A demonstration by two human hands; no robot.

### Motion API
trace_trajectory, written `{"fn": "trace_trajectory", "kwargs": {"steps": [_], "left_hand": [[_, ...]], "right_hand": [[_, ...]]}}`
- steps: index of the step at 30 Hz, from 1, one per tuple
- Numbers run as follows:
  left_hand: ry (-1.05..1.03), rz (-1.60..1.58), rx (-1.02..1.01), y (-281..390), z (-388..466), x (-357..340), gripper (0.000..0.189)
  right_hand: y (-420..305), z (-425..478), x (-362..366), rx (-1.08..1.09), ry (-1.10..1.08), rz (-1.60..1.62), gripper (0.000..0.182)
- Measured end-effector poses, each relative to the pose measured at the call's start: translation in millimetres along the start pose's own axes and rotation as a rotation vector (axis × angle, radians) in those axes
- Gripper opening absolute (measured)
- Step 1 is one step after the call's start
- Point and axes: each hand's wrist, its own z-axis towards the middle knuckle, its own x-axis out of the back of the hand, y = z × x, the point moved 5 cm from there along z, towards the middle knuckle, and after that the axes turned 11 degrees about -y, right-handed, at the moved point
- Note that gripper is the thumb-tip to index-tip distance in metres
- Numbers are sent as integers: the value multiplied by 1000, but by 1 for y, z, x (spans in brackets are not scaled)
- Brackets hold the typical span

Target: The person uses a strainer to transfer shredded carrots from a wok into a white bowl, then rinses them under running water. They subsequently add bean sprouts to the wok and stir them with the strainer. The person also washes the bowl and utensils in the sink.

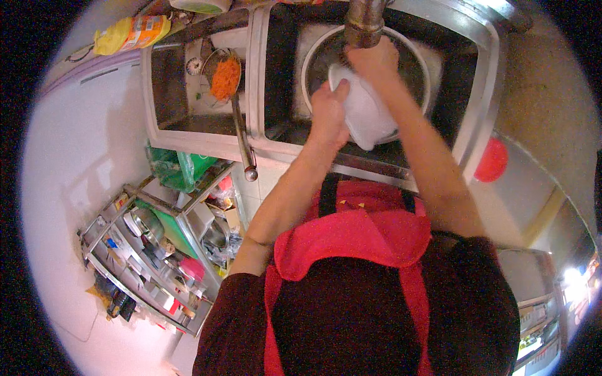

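My left hand (329,115) grips a white dish or bowl (369,108) by its left side, thumb over the rim. The dish is tilted and slightly blurred, above a large round metal basin (304,77) in the right sink compartment. My right hand (378,61) is at the far side of the dish, just below the faucet (365,26). Its fingers are curled and partly hidden by the faucet, so whether they hold anything does not show.
Left of the divider, a long-handled strainer (243,136) holding shredded orange food (225,79) rests across the smaller sink compartment (171,94). A yellow-and-orange bag (134,35) lies beyond it. Metal shelving (155,268) with kitchenware stands at lower left. Something round and red (491,160) is right of the sink.
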Motion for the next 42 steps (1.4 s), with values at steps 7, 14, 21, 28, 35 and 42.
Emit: {"fn": "trace_trajectory", "kwargs": {"steps": [7,14,21,28,35,42], "left_hand": [[58,-306,-12,1,17,23,16],[107,-65,78,-14,-2,40,31],[229,-55,-129,20,-7,66,29],[64,-41,2,10,-5,52,28],[28,-72,-62,16,-1,56,27],[33,-24,-22,38,-13,40,33]], "right_hand": [[-19,-55,-10,307,178,-71,31],[86,21,-15,-233,89,-42,35],[87,-15,-53,-345,-226,1412,30],[46,-21,-17,-73,-9,470,27],[16,-55,-21,255,233,209,22],[87,-17,33,14,446,-208,22]]}}
